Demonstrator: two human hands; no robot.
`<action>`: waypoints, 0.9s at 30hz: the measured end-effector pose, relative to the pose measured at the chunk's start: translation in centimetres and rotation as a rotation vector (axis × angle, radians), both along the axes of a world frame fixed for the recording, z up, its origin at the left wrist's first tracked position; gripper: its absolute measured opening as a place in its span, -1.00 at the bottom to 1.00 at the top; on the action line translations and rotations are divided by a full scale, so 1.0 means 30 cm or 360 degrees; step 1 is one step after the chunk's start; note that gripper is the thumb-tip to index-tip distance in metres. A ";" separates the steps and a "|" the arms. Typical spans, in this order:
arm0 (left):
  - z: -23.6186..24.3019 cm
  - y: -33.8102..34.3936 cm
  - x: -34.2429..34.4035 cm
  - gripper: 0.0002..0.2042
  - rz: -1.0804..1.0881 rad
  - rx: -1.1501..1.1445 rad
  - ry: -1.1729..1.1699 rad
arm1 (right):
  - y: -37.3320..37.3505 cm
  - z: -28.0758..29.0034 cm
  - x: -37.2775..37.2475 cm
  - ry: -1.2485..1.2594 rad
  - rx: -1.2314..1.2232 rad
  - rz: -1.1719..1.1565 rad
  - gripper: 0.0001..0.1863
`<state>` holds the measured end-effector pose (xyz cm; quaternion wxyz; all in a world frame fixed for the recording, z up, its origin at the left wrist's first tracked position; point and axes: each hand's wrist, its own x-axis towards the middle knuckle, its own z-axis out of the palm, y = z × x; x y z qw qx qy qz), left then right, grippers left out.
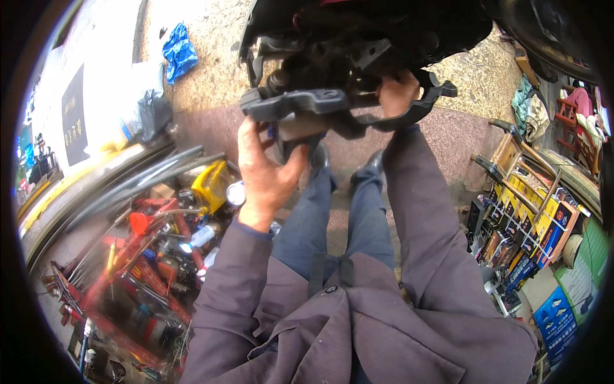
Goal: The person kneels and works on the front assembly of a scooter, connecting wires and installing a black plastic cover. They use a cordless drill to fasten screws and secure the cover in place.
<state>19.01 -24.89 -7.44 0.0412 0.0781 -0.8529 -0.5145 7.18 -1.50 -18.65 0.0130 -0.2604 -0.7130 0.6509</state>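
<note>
So the black frame (288,105) is right out in front of the person, just by the near edge of a bigger dark machine (409,38), above the legs. The left hand (267,174) has its left end from below, thumb well apart from the fingers and wrapped around it, which looks to me like taking the weight on that side. Can't see all the fingertips, so no idea how tight. The right hand (398,95) goes in behind the right-hand stretch with fingers bent; can't tell if it's pinching anything, but my guess is it's there to steady the frame from inside. Having hands at both ends probably stops it tipping. Tools and bits are heaped around a red rack (150,281) on the left, handy-ish I reckon, and strapped boxes (527,224) sit well apart on the right.
</note>
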 end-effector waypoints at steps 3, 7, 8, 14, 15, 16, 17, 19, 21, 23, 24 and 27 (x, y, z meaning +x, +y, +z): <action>-0.017 0.000 0.013 -0.26 0.0028 -0.0028 0.0016 | -0.020 -0.002 -0.004 0.0197 -0.0569 -0.0212 -0.87; -0.029 -0.021 0.009 -0.20 -0.0013 -0.0053 0.0082 | 0.004 0.025 0.044 0.0230 -0.1000 -0.0273 -0.91; -0.029 -0.025 0.008 -0.21 0.0000 -0.0031 0.0114 | 0.023 0.036 0.046 0.0025 -0.1177 -0.0368 -0.88; -0.037 -0.049 0.005 -0.23 0.0032 0.0070 0.0078 | 0.013 0.038 0.049 -0.0044 -0.0762 -0.0150 -0.82; -0.042 -0.049 0.009 -0.23 0.0043 0.0120 0.0059 | 0.011 0.036 0.045 0.0005 -0.0815 -0.0149 -0.83; -0.047 -0.050 0.012 -0.23 0.0045 0.0122 0.0042 | 0.010 0.035 0.039 -0.0028 -0.0688 -0.0106 -0.84; -0.052 -0.050 0.016 -0.23 0.0046 0.0123 0.0025 | 0.008 0.034 0.036 -0.0051 -0.0556 -0.0066 -0.84; -0.062 -0.054 0.019 -0.22 0.0032 0.0184 -0.0031 | 0.005 0.030 0.028 -0.0111 -0.0386 0.0037 -0.90; -0.066 -0.056 0.020 -0.22 0.0028 0.0127 -0.0017 | 0.006 0.030 0.024 -0.0097 -0.0155 0.0232 -0.86; -0.069 -0.055 0.015 -0.23 0.0028 0.0176 -0.0029 | 0.007 0.029 0.025 -0.0117 -0.0014 0.0274 -0.83; -0.068 -0.055 0.012 -0.23 0.0033 0.0137 -0.0026 | 0.005 0.028 0.027 -0.0108 0.0003 0.0230 -0.86; -0.062 -0.057 0.001 -0.27 0.0031 0.0141 -0.0039 | -0.003 0.024 0.037 0.0007 -0.0099 0.0029 -0.91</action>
